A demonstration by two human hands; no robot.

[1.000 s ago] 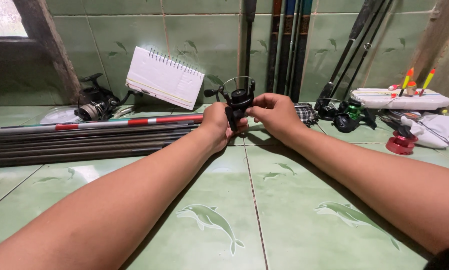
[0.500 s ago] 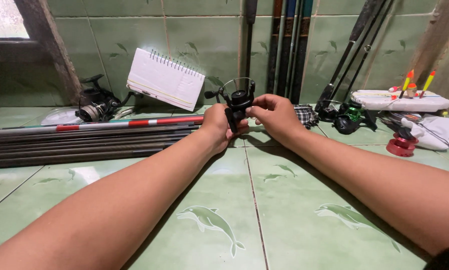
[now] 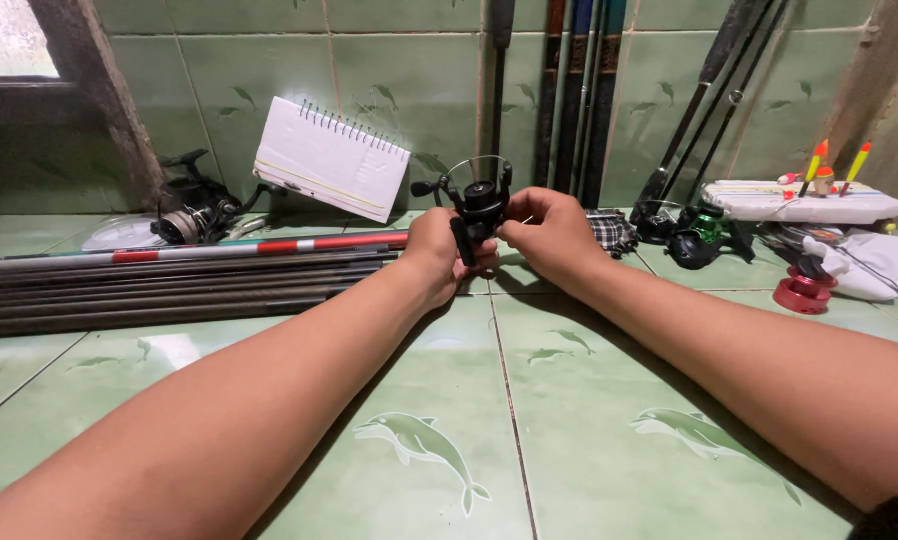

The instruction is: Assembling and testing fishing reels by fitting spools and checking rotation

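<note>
- Black, with a thin wire bail arched over its top, a spinning reel point(image 3: 477, 205) is held up off the green tiled floor point(image 3: 589, 400) between both hands, at the far end of the outstretched arms.
- Left hand point(image 3: 434, 255) is closed about the reel's foot and stem from below, thumb up against the body.
- Right hand point(image 3: 549, 232) is curled against the reel's right side, fingertips pinching at the body near the spool; what exactly they grip is hidden behind the reel.
- Handle knob of the reel sticks out toward the left, just above the left hand.
- Judging from this, the reel is off any rod and is being worked on in the hands; no line is seen running from it, and nothing shows it fitted or finished.
- Left of the left hand, a bundle of dark rod sections point(image 3: 169, 285) lies flat, with a red-and-white banded pole on its far edge.
- Beyond the left hand, a white spiral notebook point(image 3: 329, 160) leans on the tiled wall, and a second dark reel point(image 3: 194, 205) sits farther left.
- Right of the right hand sit a green-and-black reel point(image 3: 704, 235), a red spool point(image 3: 802, 293), and a white foam block point(image 3: 804, 200) holding bright floats.
- More rods point(image 3: 574, 90) stand upright against the wall beyond both hands.
</note>
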